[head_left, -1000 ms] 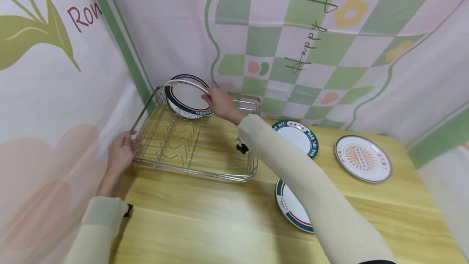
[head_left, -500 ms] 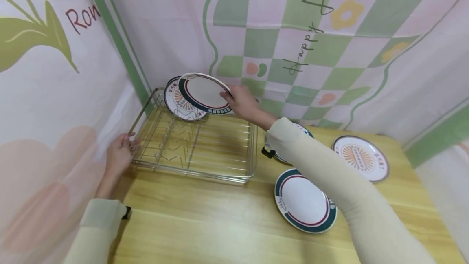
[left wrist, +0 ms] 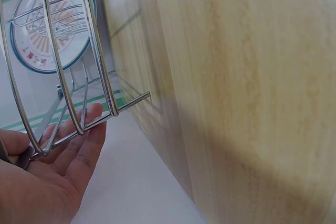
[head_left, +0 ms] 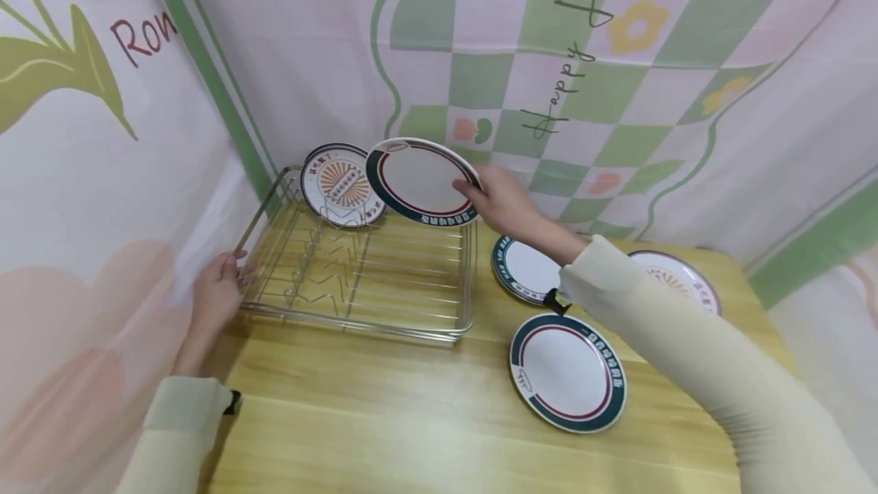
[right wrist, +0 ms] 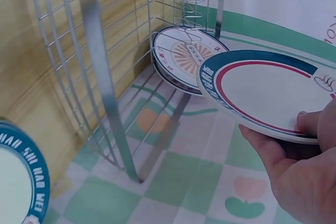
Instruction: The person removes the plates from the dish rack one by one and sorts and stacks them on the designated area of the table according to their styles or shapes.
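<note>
My right hand (head_left: 504, 200) pinches the rim of a white plate (head_left: 421, 178) with a dark green band and red ring, thumb on its upper face. The plate is held tilted above the back of a wire dish rack (head_left: 405, 330). My left hand (head_left: 216, 292) holds the rack's left front corner; in the left wrist view its fingers (left wrist: 86, 153) lie under the wire and the thumb is over it. A sunburst-patterned plate (head_left: 343, 185) leans upright in the rack's back left. Behind it, in the right wrist view, another plate's edge (right wrist: 181, 85) shows.
On the wooden table (head_left: 384, 418), right of the rack, lie a green-lettered plate (head_left: 524, 269), a green-and-red-ringed plate (head_left: 568, 373) and a sunburst plate (head_left: 686, 277), partly hidden by the right sleeve. Printed cloth (head_left: 329, 44) hangs behind and at the left.
My right hand has drawn the green-banded plate rightward, away from the sunburst plate in the rack, uncovering that plate's pattern. My left hand stays on the rack.
</note>
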A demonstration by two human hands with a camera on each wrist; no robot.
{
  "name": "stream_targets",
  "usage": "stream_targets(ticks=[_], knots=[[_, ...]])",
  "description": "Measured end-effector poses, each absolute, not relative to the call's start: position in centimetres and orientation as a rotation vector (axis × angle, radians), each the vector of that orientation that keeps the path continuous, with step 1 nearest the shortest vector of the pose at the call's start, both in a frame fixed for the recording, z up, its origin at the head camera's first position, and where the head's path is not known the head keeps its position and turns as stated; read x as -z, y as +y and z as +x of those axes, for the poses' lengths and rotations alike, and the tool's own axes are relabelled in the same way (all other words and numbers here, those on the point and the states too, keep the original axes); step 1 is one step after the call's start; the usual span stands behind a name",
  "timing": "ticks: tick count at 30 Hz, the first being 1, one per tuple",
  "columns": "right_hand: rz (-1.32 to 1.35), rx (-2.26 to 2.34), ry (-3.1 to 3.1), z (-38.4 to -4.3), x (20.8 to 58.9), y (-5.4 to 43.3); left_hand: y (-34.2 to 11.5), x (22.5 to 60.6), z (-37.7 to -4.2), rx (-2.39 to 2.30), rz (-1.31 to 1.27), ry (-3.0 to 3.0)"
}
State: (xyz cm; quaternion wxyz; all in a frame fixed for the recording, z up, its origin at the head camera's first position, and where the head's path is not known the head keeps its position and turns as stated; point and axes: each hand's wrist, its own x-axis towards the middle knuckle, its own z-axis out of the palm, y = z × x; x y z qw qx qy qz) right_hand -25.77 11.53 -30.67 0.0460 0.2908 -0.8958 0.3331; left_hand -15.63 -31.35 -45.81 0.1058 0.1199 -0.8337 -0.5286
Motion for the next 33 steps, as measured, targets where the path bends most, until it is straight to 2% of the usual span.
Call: stream_targets(ticks=[15, 33], knots=[[0.738, -1.036, -2.801, -20.6, 29.4, 18.6, -31.4, 45.5, -15.6, 1.541, 0.348, -2.470], [0.460, -0.883, -2.996, -14.2, 33.2, 27.9, -31.5, 45.8, -15.6, 1.534, 0.357, -2.496]])
